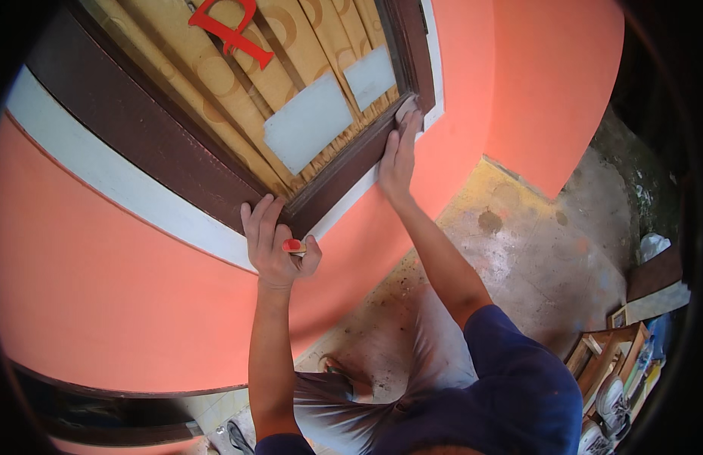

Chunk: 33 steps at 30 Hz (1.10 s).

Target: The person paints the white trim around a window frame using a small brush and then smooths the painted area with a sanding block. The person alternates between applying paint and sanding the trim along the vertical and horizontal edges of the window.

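Before me is a glass window in a dark brown wooden frame (351,165), with patterned yellow curtains (215,79) behind the pane. My left hand (272,244) rests its fingers on the frame's lower left corner. A red-ended tool handle (293,245) sticks out between its thumb and palm; the rest of the tool is hidden. My right hand (400,156) presses a small pale pad (407,108), perhaps sandpaper or a cloth, onto the frame's lower right corner. Two whitish rectangles (309,124) and a red letter (235,31) are on the glass.
Around the frame runs white trim (129,176) on a salmon-coloured wall (158,307). Below lies a stained concrete floor (499,256). At the lower right stands a wooden rack (604,358) with shoes (612,401); a dark sandal (238,438) lies at the lower left.
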Available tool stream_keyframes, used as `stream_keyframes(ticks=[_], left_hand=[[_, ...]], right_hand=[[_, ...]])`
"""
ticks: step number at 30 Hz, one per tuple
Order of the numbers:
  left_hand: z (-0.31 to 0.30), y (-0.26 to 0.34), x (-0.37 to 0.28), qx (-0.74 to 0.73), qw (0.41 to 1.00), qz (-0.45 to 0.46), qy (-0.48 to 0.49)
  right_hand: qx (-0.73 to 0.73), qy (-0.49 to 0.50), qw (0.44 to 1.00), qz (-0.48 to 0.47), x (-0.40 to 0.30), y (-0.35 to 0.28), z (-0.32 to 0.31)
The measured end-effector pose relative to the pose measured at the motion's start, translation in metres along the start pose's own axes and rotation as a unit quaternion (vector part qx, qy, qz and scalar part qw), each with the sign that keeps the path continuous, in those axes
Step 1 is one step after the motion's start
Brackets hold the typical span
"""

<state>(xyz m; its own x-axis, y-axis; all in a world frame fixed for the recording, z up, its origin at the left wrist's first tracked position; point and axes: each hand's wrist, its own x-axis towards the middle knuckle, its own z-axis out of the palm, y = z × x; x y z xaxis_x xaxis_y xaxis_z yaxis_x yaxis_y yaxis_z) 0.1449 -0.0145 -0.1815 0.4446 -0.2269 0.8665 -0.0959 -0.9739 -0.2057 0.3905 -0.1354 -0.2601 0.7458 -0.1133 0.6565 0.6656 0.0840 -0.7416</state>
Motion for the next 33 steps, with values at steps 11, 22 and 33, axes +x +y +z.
stream_keyframes(ticks=[11,22,33], left_hand=[[-0.005,-0.004,-0.002,0.013,1.0,0.014,-0.003],[0.002,-0.003,-0.002,0.006,1.0,0.009,0.012],[-0.001,0.0,-0.001,0.01,1.0,0.005,0.003]], right_hand=[[-0.08,-0.269,0.941,-0.19,-0.144,-0.065,0.015],[0.007,-0.125,0.991,-0.043,-0.123,-0.085,0.03],[0.052,-0.016,0.994,0.096,0.016,-0.01,-0.012]])
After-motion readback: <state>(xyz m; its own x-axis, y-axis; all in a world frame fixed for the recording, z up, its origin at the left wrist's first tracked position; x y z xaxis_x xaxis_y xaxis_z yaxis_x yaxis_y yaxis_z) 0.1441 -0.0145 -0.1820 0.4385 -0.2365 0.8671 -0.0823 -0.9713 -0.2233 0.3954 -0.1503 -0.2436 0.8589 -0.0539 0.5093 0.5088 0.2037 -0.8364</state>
